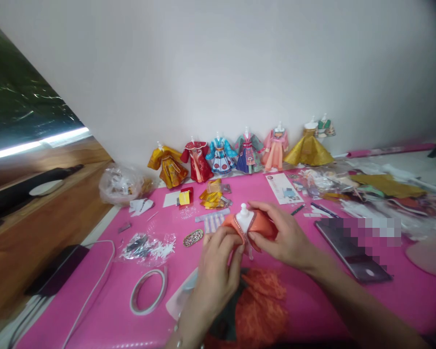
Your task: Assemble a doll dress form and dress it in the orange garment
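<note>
Between my two hands a small white doll form (pixel 244 218) stands upright in an orange doll jacket (pixel 264 224) with a beaded neckline. My left hand (pixel 221 261) is closed on the jacket's front left side, its fingers bent at the neckline edge. On the other side, my right hand (pixel 281 235) grips the jacket with thumb in front and fingers behind the shoulder. A thin light strip hangs below the front opening. Orange-red fabric (pixel 263 305) lies nearer to me, partly behind my left forearm.
Several dressed doll forms, one in red (pixel 196 162), line the wall. A tape roll (pixel 148 292), a bag of white sticks (pixel 147 248) and an oval beaded piece (pixel 193 238) lie left. A dark phone (pixel 352 252) and plastic bags lie right on the pink table (pixel 105 300).
</note>
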`<action>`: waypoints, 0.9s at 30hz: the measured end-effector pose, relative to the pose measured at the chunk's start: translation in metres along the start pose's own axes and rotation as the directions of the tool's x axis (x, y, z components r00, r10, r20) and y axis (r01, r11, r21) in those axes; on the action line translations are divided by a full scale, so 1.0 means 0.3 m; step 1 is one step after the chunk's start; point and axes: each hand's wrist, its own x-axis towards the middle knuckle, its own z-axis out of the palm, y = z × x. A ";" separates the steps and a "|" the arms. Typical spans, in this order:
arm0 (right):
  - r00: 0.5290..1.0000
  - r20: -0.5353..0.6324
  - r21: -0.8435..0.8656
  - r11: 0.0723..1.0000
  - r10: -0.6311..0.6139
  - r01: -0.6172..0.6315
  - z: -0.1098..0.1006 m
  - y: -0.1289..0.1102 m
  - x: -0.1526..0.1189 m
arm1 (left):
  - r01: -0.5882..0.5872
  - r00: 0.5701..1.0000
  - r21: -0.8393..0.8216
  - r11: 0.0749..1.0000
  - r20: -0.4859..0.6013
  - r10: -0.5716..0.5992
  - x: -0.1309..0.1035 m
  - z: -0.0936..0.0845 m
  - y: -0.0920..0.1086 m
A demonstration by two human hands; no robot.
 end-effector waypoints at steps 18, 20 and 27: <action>0.999 -0.002 -0.021 0.999 -0.045 0.045 0.006 0.016 0.000 | -0.029 0.970 -0.064 0.998 -0.243 0.013 0.052 0.033 -0.032; 0.999 0.003 -0.017 0.999 -0.035 0.035 0.002 0.015 0.000 | -0.028 0.948 -0.028 0.999 -0.319 0.018 0.064 0.029 -0.041; 0.999 0.016 -0.011 0.999 -0.034 0.034 -0.003 0.017 0.001 | 0.043 0.992 -0.189 0.981 -0.109 -0.064 0.105 0.003 -0.062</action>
